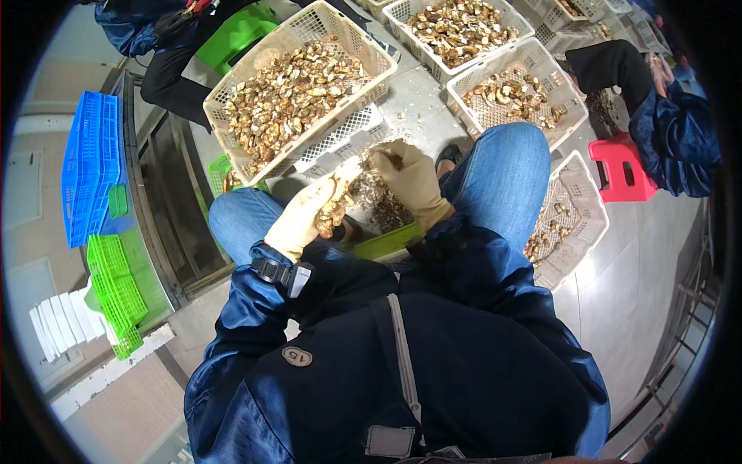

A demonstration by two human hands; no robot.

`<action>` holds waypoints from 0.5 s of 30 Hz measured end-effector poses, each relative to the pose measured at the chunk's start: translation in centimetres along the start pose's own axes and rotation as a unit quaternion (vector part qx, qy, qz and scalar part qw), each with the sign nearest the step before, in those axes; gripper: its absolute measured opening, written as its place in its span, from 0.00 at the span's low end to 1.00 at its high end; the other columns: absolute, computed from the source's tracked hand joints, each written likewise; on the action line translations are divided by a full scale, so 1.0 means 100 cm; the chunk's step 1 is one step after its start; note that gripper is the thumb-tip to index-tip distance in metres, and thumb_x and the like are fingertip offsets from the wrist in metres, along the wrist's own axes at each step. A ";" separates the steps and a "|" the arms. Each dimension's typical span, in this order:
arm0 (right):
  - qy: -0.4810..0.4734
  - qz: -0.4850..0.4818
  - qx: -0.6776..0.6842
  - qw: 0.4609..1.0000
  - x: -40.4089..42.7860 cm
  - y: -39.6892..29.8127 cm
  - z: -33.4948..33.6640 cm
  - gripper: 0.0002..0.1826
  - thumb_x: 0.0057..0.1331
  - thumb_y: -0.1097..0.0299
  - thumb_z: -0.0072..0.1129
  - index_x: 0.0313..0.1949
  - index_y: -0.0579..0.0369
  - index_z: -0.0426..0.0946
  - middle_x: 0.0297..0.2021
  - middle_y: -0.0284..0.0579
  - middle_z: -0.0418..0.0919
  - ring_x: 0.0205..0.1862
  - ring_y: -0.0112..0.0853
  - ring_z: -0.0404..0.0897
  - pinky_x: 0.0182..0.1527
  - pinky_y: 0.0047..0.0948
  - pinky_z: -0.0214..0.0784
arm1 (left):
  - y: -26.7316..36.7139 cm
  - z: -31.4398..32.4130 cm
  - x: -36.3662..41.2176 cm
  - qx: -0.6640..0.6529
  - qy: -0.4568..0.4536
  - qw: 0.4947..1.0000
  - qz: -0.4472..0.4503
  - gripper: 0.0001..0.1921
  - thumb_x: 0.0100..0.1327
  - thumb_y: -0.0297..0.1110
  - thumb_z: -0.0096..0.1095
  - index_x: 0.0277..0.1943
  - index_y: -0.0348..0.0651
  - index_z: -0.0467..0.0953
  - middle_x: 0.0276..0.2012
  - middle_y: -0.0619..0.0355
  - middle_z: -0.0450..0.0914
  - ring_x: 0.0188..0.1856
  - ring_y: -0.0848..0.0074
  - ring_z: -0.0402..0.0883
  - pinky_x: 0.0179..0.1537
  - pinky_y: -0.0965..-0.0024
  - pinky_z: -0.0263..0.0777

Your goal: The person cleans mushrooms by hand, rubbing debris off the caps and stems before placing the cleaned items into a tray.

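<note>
My left hand (301, 214), in a pale cream glove, holds several brown-and-white mushrooms (332, 211) in its palm and fingers. My right hand (408, 180), also gloved, is curled just to the right; its fingertips are hidden, so I cannot tell whether they pinch anything. Below both hands, between my knees, sits a green container (388, 240) with dark and pale trimmings (382, 203) in it. Ahead and to the left, a large off-white plastic crate (313, 153) bears a heap of mushrooms (290, 95).
Two more crates of mushrooms (461, 29) (516, 95) stand at the upper right, and a sparsely filled crate (585, 243) by my right knee. A red stool (623, 168) and a seated co-worker are at right. Blue baskets (90, 168) and green baskets (116, 284) line the left.
</note>
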State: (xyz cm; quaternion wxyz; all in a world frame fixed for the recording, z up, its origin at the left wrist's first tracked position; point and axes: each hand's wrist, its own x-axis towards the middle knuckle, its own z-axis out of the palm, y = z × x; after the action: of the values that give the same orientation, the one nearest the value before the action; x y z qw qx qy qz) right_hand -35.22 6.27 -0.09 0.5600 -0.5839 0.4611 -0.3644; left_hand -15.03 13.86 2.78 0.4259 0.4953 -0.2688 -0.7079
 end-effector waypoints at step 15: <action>0.032 -0.084 -0.097 0.991 0.009 0.015 0.003 0.11 0.61 0.67 0.63 0.41 0.58 0.83 0.48 0.53 0.82 0.51 0.38 0.79 0.54 0.36 0.72 | 0.003 -0.009 0.005 0.199 0.007 0.980 -0.011 0.24 0.71 0.38 0.59 0.65 0.37 0.68 0.35 0.63 0.79 0.29 0.88 0.72 0.25 0.85 0.64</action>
State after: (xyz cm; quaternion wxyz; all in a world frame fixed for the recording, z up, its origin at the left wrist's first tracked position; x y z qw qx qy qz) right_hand -34.84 5.63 -1.64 0.4528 -0.6601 0.4619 -0.3820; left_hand -14.19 13.32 2.50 0.3133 0.5781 -0.3957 -0.6411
